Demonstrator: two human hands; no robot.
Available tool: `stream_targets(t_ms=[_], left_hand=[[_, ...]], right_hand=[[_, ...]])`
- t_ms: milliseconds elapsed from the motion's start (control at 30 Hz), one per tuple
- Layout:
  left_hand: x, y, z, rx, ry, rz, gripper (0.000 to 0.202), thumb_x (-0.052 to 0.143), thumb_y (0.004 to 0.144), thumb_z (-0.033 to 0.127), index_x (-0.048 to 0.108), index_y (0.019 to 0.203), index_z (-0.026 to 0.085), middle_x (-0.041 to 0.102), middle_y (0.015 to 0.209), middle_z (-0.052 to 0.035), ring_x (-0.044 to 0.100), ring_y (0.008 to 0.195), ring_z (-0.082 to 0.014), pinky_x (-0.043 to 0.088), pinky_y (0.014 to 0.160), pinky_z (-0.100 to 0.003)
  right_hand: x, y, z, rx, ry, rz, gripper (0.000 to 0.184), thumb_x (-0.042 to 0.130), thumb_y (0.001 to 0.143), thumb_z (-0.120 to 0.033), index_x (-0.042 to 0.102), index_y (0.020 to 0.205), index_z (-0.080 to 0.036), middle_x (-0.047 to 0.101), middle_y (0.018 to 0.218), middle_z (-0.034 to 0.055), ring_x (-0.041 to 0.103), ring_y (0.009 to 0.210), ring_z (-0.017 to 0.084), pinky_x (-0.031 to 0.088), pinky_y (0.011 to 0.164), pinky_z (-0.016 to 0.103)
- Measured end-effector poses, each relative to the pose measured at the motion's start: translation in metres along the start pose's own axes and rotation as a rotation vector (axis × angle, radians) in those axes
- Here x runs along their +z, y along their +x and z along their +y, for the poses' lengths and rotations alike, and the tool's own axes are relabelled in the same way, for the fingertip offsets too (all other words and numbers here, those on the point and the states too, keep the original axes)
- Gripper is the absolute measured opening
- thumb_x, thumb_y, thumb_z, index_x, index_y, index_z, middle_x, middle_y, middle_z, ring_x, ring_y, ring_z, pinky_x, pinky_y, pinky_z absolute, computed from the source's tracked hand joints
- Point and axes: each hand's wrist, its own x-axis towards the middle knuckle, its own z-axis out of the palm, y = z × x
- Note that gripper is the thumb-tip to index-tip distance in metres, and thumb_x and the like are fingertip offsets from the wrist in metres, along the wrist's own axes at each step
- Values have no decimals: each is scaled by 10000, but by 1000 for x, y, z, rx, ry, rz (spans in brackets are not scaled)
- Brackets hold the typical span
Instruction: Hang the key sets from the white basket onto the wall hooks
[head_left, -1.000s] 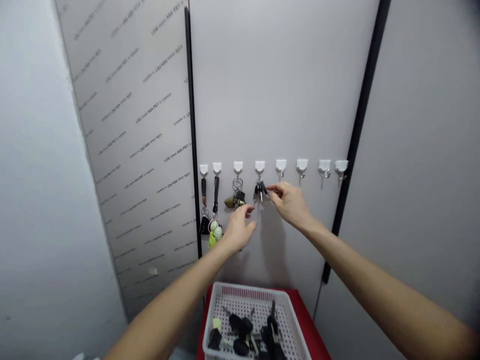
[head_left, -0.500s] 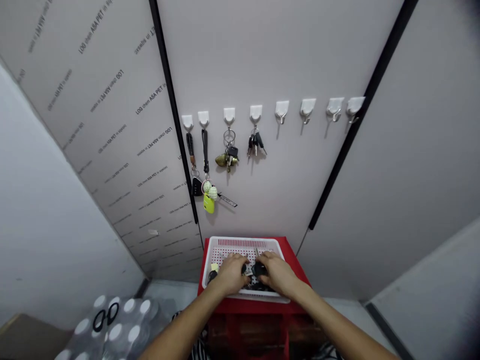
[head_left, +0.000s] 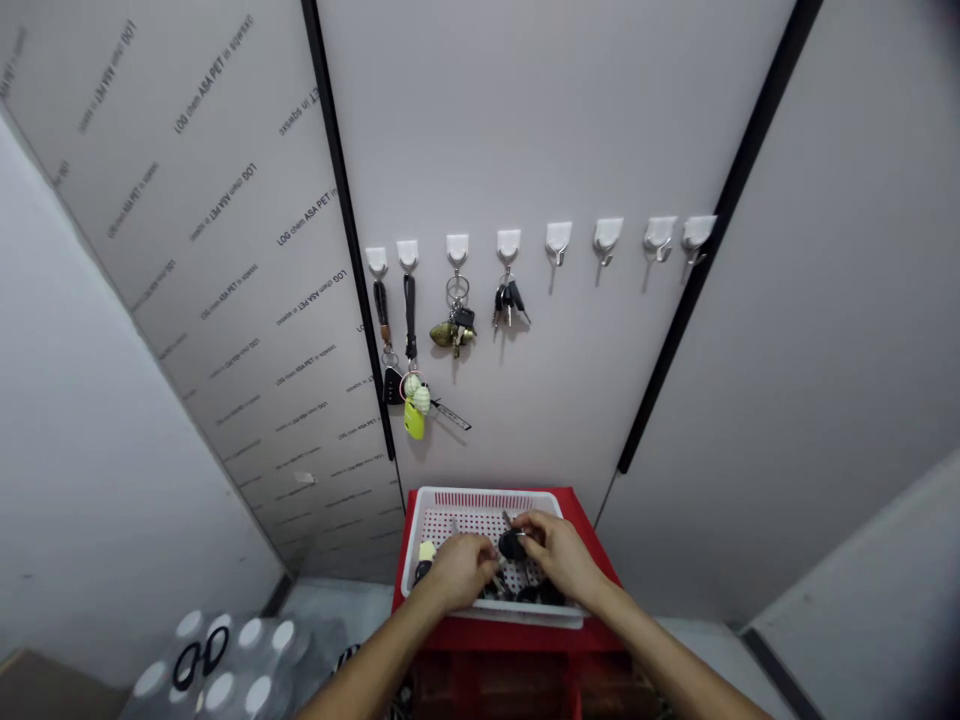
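A white plastic basket point(head_left: 487, 494) holds several keys and stands in front of me. My right hand point(head_left: 556, 552) pinches a black-headed key point(head_left: 511, 545) over the basket, its metal blade pointing up and away. My left hand point(head_left: 463, 572) is in the basket's left half, fingers drawn together beside that key; what they grip, if anything, I cannot make out. More dark keys point(head_left: 541, 593) lie along the near side, partly covered by my hands. A pale yellow item point(head_left: 427, 552) and a black item point(head_left: 422, 571) rest at the left end.
The basket sits on a red stand point(head_left: 589, 545) against the wall. White hooks run across the panel; some carry key sets, such as brass-charm keys point(head_left: 454, 333), black keys point(head_left: 510, 300) and a yellow-green fob point(head_left: 414, 420). Packed bottles point(head_left: 217, 665) stand at lower left.
My right hand has lifted the black-headed key slightly off the pile. My left hand's fingers have closed in toward it. The view has tilted up a little.
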Motion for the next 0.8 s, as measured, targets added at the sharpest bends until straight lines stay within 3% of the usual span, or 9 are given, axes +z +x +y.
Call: stream_targets(t_ms=[100,167,300,400,500,633,800], left_hand=[[-4,3,5,44,-148,161,365,488,582,233,456,940,169,501,941,-37,435,851,-148,328,744,-247],[-5,7,11,106,-294,207,506,544,531,211,400,1015,175,443,1045,-37,388,934,-156,288,814,-254],[-3,15,22,170,-646,50,433,517,539,124,445,965,159,517,914,-4,445,833,-135,336,750,-232],[0,19,25,104,-836,-62,371,454,550,57,476,912,137,536,793,6,466,724,-109,364,652,-212],[0,21,28,67,-948,-87,408,442,523,14,474,910,138,533,779,1,467,705,-103,363,623,-200],[-7,23,36,127,-960,36,442,492,503,24,454,924,152,525,866,-9,455,798,-124,353,685,-206],[-22,27,40,176,-704,88,348,442,571,87,471,915,125,537,834,-19,460,738,-124,365,652,-222]], right_hand=[[-4,2,-8,-40,27,54,154,391,627,-152,534,685,-154,538,649,27,467,599,123,358,581,232],[-8,3,-18,-85,42,61,152,391,622,-135,534,667,-158,531,639,23,463,593,119,359,574,228],[-15,6,-33,-140,85,61,156,393,610,-111,534,656,-159,521,618,14,452,578,106,355,558,208],[-20,8,-33,-92,86,83,140,394,618,-136,530,651,-145,502,580,11,433,526,100,346,514,204],[-22,8,-31,-64,85,96,167,381,624,-139,541,675,-143,516,607,20,444,540,105,352,530,213],[-28,11,-37,-100,79,50,190,387,609,-125,561,682,-155,545,654,23,469,608,116,355,586,222],[-42,19,-48,-32,135,41,183,385,634,-185,541,717,-138,514,545,1,443,505,101,343,490,202]])
